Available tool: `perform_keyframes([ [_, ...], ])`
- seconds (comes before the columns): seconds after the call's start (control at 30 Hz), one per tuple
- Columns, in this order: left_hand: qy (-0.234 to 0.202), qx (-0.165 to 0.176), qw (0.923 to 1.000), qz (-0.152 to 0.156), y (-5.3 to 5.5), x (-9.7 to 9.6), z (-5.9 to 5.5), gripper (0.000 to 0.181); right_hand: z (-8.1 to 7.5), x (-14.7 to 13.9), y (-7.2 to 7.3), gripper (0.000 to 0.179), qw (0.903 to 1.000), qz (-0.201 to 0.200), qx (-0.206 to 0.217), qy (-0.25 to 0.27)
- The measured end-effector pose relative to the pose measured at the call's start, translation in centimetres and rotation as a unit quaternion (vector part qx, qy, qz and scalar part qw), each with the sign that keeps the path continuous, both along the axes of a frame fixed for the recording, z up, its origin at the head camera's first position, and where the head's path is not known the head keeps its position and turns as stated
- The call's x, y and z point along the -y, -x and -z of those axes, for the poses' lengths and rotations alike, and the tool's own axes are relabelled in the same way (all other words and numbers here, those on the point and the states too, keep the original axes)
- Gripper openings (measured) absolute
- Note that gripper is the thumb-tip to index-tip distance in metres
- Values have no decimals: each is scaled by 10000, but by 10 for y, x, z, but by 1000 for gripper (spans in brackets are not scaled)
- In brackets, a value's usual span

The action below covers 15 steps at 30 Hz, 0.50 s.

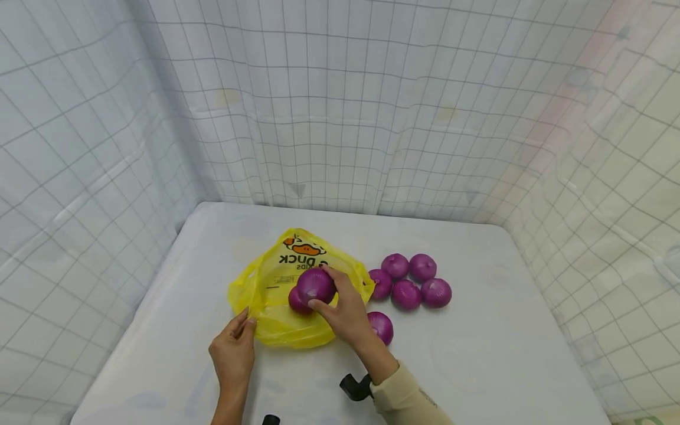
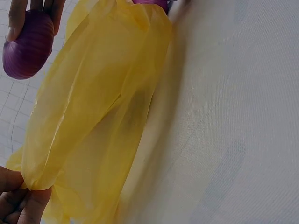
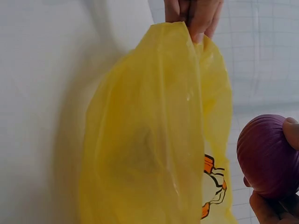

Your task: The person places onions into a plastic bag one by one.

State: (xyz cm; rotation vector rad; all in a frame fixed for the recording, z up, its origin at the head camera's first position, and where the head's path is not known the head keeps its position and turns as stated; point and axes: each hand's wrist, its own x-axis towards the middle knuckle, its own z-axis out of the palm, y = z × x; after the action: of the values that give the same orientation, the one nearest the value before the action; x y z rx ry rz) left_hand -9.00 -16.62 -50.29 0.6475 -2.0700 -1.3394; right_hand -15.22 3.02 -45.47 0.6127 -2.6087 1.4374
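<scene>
A yellow plastic bag [image 1: 287, 330] with a printed duck lies on the table, its mouth spread wide. My left hand [image 1: 234, 349] pinches the bag's near left edge; the left wrist view shows the fingertips [image 2: 35, 203] closed on the film. Above the bag's opening my right hand [image 1: 347, 308] grips a purple onion [image 1: 316, 285] between thumb and fingers. In the right wrist view the held onion [image 3: 266, 156] hangs beside the bag's edge. A second onion [image 1: 298, 302] shows in the bag, partly covered by the held one.
Several onions [image 1: 406, 294] sit in a cluster right of the bag. A single onion [image 1: 381, 328] lies nearer, partly hidden by the right wrist. The white table [image 1: 494, 354] is bordered by grid-patterned sheets [image 1: 340, 118] at the back and sides.
</scene>
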Motion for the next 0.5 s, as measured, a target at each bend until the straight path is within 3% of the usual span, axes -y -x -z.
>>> perform_keyframes([
  [0.3,-21,-71,10000,18,-1,0,-3,23,14,28,2,69,9980,-76,261,-569],
  [0.5,-55,-37,10000,17,-3,-2,-6,23,17,44,8,68,9958,-132,-101,-898],
])
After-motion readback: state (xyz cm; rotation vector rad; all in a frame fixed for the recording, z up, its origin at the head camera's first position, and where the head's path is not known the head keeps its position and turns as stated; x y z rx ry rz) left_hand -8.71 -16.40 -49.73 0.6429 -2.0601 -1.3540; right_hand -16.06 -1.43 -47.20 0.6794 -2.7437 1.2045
